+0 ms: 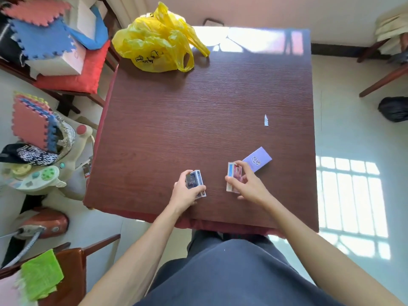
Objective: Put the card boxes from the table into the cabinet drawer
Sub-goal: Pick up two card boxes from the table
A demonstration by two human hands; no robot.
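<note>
Three card boxes are near the front of the dark wooden table [198, 111]. My left hand [184, 194] grips a dark blue card box [195, 181], tilted up on its edge. My right hand [248, 184] pinches a pink and white card box [233, 176] that stands on its long side on the table. A purple card box [258, 159] lies flat just beyond my right hand, touching nothing else that I can tell. The cabinet drawer is not in view.
A yellow plastic bag [157, 44] sits at the table's far left corner. A small white paper scrap [266, 119] lies right of centre. Chairs piled with foam mats [42, 36], a baby walker [44, 164] and a green cloth [40, 274] crowd the left side.
</note>
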